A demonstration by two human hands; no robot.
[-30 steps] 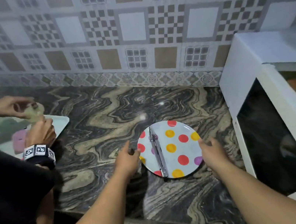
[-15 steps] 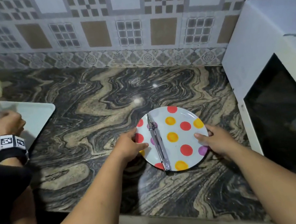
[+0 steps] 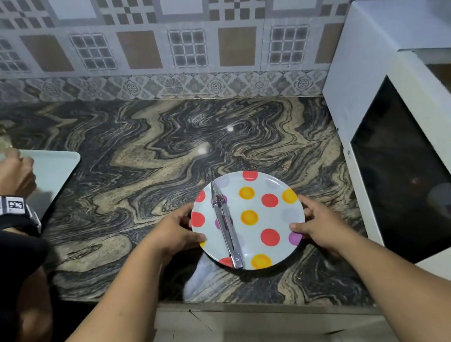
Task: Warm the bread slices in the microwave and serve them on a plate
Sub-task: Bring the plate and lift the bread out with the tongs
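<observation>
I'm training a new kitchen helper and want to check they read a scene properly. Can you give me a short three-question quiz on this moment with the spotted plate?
1. True or false: metal tongs lie on the spotted plate.
2. Which hands grip the plate's rim? A) left hand only B) right hand only C) both
3. Fill in: the white microwave stands to the ____ of the plate, on the marble counter.

Key: 1 true. 2 C. 3 right.
</observation>
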